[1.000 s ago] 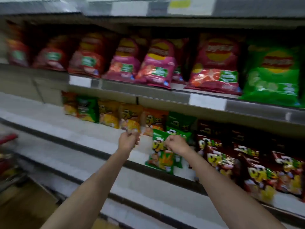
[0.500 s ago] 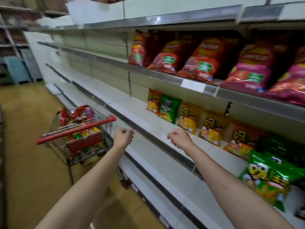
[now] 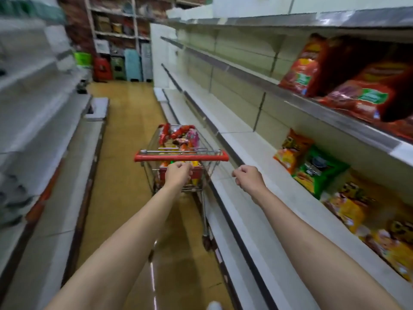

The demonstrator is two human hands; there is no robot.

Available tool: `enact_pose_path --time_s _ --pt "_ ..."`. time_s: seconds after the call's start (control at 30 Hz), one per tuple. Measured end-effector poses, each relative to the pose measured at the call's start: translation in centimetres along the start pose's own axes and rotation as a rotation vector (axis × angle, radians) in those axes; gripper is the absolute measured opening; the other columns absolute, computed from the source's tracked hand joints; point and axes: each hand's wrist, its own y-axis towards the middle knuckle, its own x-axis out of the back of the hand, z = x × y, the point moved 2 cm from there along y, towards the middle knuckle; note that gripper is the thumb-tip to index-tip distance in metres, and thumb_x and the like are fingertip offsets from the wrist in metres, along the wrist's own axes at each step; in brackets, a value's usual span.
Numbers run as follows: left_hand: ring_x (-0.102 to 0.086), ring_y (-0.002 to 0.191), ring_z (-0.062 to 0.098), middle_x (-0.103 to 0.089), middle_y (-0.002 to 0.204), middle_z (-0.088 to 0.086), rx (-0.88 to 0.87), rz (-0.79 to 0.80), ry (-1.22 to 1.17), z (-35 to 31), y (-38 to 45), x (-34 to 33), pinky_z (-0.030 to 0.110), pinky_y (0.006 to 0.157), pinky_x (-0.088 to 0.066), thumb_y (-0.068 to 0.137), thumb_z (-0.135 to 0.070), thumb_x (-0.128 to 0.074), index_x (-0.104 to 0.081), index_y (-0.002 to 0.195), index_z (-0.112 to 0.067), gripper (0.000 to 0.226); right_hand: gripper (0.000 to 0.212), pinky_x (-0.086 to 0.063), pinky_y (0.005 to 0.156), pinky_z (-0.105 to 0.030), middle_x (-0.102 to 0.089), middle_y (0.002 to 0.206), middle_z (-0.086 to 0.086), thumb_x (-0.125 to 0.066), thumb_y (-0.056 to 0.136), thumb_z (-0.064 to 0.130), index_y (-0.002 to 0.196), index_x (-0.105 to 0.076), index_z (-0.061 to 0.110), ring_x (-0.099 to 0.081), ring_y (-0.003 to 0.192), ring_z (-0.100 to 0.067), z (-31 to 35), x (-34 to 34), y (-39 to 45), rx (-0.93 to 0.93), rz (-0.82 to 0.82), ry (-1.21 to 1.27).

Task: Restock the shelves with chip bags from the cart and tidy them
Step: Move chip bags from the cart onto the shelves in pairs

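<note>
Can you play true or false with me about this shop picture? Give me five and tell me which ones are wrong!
1. The cart has a red handle. True.
2. The cart is empty. False: colourful bags sit inside it.
3. Both hands are holding chip bags. False: the left hand and the right hand have curled fingers but hold nothing.
4. A green bag stands on the lower shelf to the person's right, next to an orange bag. True.
5. The red bags are on the floor. False: they sit on the upper shelf on the right.
</note>
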Motion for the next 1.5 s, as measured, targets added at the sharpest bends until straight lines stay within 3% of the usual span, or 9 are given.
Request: enact_pose_path --time_s 0.17,0.3,0.5,0.6,0.7,0.8,1.13,1.3,1.5 --pt "-0.040 0.050 0.014 -0.051 0.059 0.003 0.039 -0.133 -0.041 -0.9 6.5 2.8 0.025 0.048 -0.030 0.087 -0.004 -0.052 -0.056 0.063 -0.010 0.025 0.028 -0.033 0.052 -0.027 -0.052 0.054 0.001 -0.053 0.087 0.012 0.059 -0.053 0.015 -0.044 0.052 -0.014 2.8 -4.3 7.1 0.080 0.099 0.062" --pt "-0.042 0.052 0.016 -0.051 0.059 0.004 0.015 -0.183 0.027 -2.7 12.6 2.8 0.026 0.050 -0.030 0.089 -0.006 -0.053 -0.058 0.068 -0.008 0.021 0.024 -0.039 0.060 -0.031 -0.055 0.059 -0.001 -0.053 0.084 0.014 0.060 -0.054 0.017 -0.049 0.057 -0.018 4.2 -5.2 14.2 0.099 0.103 0.070" --pt "-0.047 0.058 0.014 -0.055 0.069 0.004 0.007 -0.193 0.046 -4.5 21.6 -0.4 0.022 0.052 -0.036 0.094 -0.006 -0.049 -0.060 0.076 -0.008 0.021 0.017 -0.040 0.042 -0.016 -0.058 0.069 -0.004 -0.050 0.094 0.011 0.078 -0.057 0.011 -0.050 0.051 -0.013 5.0 -4.6 24.2 0.123 0.166 0.137" --pt "-0.057 0.083 0.019 -0.063 0.086 0.005 0.022 -0.175 0.061 -4.0 24.5 -1.9 0.032 0.079 -0.048 0.097 -0.018 -0.051 -0.062 0.083 -0.013 0.019 0.015 -0.043 0.056 -0.023 -0.062 0.091 -0.006 -0.052 0.096 0.026 0.097 -0.058 0.013 -0.055 0.070 -0.013 4.7 -5.9 29.0 0.115 0.258 0.173" --pt "-0.057 0.107 0.028 -0.061 0.112 0.012 0.093 -0.128 0.150 -2.7 27.2 -1.9 0.041 0.097 -0.045 0.096 -0.033 -0.055 -0.060 0.100 -0.012 0.023 0.047 -0.049 0.086 -0.038 -0.054 0.124 -0.001 -0.041 0.099 0.048 0.133 -0.048 0.015 -0.053 0.110 -0.018 4.6 -8.6 32.2 0.101 0.379 0.072" --pt "-0.063 0.099 0.025 -0.054 0.122 0.013 0.158 -0.084 0.143 -1.5 30.3 -0.7 0.031 0.078 -0.054 0.094 -0.036 -0.057 -0.045 0.129 -0.006 0.047 0.060 -0.033 0.110 -0.053 -0.033 0.154 0.000 -0.033 0.098 0.056 0.149 -0.031 0.023 -0.032 0.140 -0.025 4.4 -11.7 34.6 0.097 0.484 0.028" --pt "-0.062 0.087 0.019 -0.059 0.113 0.014 0.299 -0.020 0.142 0.6 46.3 0.2 0.025 0.066 -0.051 0.096 -0.033 -0.056 -0.040 0.131 -0.002 0.050 0.070 -0.025 0.114 -0.050 -0.029 0.156 -0.008 -0.026 0.098 0.059 0.154 -0.010 0.019 -0.028 0.143 -0.027 5.1 -19.7 46.3 -0.036 0.550 0.016" --pt "-0.058 0.087 0.018 -0.055 0.124 0.016 0.338 0.097 0.217 1.3 55.0 -1.0 0.023 0.063 -0.048 0.096 -0.032 -0.055 -0.041 0.131 -0.002 0.049 0.064 -0.028 0.114 -0.045 -0.037 0.152 -0.006 -0.031 0.099 0.056 0.149 -0.031 0.016 -0.034 0.139 -0.024 6.3 -24.5 53.6 -0.050 0.559 -0.077" --pt "-0.053 0.071 0.014 -0.055 0.090 0.007 0.469 0.162 0.257 4.5 61.9 0.2 0.025 0.065 -0.045 0.097 -0.027 -0.054 -0.050 0.102 -0.007 0.021 0.053 -0.036 0.105 -0.037 -0.048 0.142 -0.006 -0.041 0.098 0.050 0.135 -0.049 0.013 -0.044 0.130 -0.023 4.7 -29.7 59.0 -0.135 0.590 -0.148"
